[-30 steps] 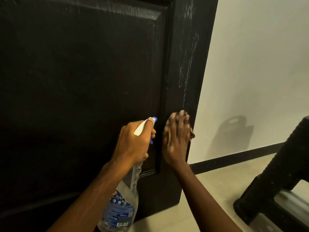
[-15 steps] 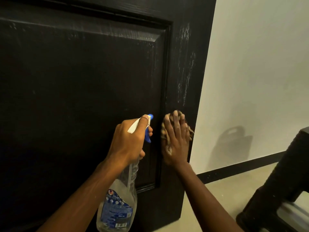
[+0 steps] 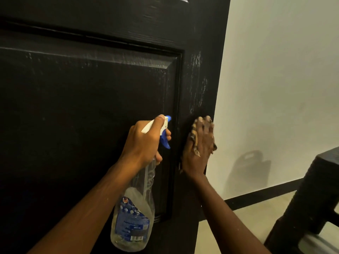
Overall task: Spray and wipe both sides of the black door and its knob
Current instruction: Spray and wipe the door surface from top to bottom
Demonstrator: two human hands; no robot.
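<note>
Door [image 3: 91,107] black, filling left of view, right hand [image 3: 200,149] flat, fingers straight, pressing cloth [image 3: 193,133] on its right edge, left hand [image 3: 145,142] fingers curled round bottle [image 3: 134,217] neck, nozzle facing panel

spray bottle [image 3: 133,213]: blue label with barcode, print too blurred to read. No other legible text anywhere.

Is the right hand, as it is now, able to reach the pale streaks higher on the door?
Probably yes. The right hand presses the cloth flat on the door just below the streaks, with bare door surface between them. The left hand, holding the spray bottle, is off to the side.
</note>
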